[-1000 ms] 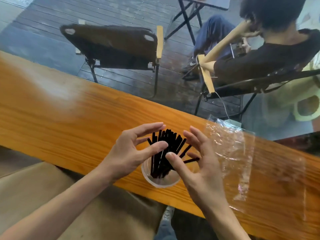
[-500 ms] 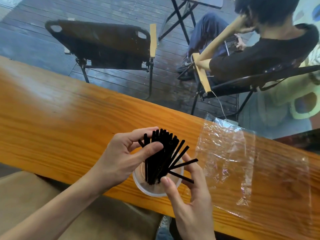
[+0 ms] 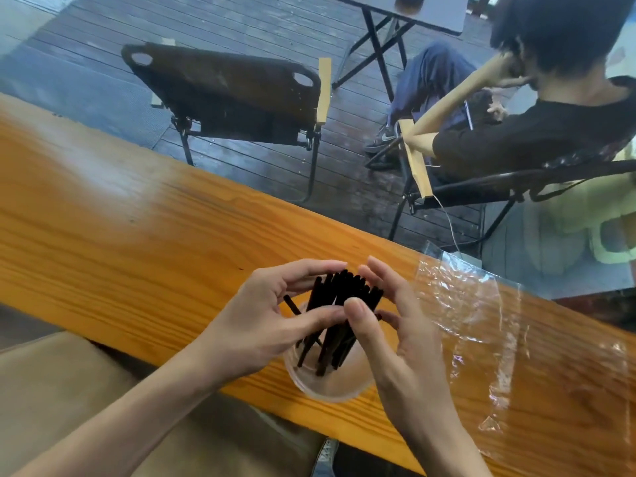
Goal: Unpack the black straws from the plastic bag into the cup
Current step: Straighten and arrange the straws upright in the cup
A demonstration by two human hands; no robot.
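The black straws are standing in the clear cup, which is sitting at the near edge of the wooden surface, and their tops are fanning out above the rim. I am cupping the bunch from both sides: my left hand is curling round it with the thumb pressing on the near side and the fingers arching over the tops, and my right hand is closing in from the other side, its thumb against the straws and its fingers bent round the far side. One straw is leaning out to the left, away from the rest.

The plastic bag is lying flat and crumpled beside the cup, toward the right end of the surface, and I am seeing no straws in it. So I am judging the unpacking nearly done, with only the gathering and straightening of the bunch left.

I am finding no readable writing, brand or label on the cup, the bag or the straws.
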